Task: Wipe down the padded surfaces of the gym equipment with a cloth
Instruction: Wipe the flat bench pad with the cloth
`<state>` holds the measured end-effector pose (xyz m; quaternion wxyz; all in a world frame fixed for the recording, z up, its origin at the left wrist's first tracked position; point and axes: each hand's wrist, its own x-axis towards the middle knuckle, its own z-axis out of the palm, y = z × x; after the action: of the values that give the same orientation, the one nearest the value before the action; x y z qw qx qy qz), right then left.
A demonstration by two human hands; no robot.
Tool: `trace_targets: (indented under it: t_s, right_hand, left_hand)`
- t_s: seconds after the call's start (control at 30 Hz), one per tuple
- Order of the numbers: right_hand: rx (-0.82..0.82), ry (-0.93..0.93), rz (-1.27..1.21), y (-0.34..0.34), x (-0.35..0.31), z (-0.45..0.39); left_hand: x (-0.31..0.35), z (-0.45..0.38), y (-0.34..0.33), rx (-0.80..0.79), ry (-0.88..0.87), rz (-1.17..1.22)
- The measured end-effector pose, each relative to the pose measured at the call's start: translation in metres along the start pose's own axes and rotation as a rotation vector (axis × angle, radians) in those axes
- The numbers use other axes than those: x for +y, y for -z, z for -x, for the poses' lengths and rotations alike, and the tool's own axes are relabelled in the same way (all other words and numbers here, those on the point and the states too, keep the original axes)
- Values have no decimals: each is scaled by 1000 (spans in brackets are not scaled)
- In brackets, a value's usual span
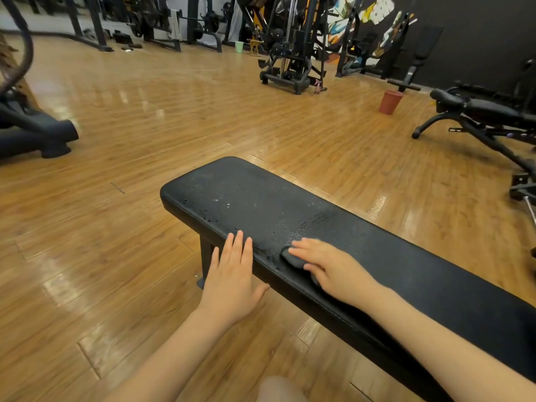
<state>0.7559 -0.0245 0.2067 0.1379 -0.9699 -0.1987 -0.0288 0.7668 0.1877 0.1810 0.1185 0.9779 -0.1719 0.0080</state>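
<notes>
A long black padded bench (249, 198) runs from the centre of the head view to the lower right; its far end is speckled with droplets. A dark grey cloth (291, 256) lies bunched on the pad near the front edge. My right hand (327, 268) presses flat on top of the cloth, fingers pointing left, and hides most of it. My left hand (232, 274) is flat with its fingers apart; its fingertips rest on the pad's front edge, just left of the cloth, and it holds nothing.
Wooden floor surrounds the bench. A black adjustable bench (481, 111) stands at the right, a reddish bucket (390, 101) behind it, a weight machine (293, 62) at the back centre, and a black machine base (37, 134) at the left. A green bucket (239, 47) sits far back.
</notes>
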Motion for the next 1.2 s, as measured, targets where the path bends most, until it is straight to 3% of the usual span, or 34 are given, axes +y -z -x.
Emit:
trace_targets:
  t_s: [0.13, 0.23, 0.33, 0.4, 0.6, 0.9, 1.07, 1.2]
  right_hand:
    - [35, -208, -4, 11, 46, -30]
    - [160, -456, -42, 20, 76, -55]
    - [260, -690, -77, 19, 81, -72]
    - [254, -732, 3, 16, 70, -77]
    - [154, -472, 110, 3, 20, -64]
    - [74, 125, 173, -15, -52, -3]
    - [92, 113, 123, -16, -45, 0]
    - [54, -62, -24, -5, -12, -23]
  left_hand:
    - [-3, -2, 0, -10, -35, -23]
    - [-4, -2, 1, -14, -49, -10]
    - [-7, -3, 1, -22, -64, -5]
    - [-9, -4, 1, -32, -75, 0]
    - [-14, -1, -2, -39, -95, 19]
    - [-15, 1, 1, -74, -89, -10]
    - [-10, 1, 0, -70, -72, 8]
    - [-9, -1, -3, -57, -61, 13]
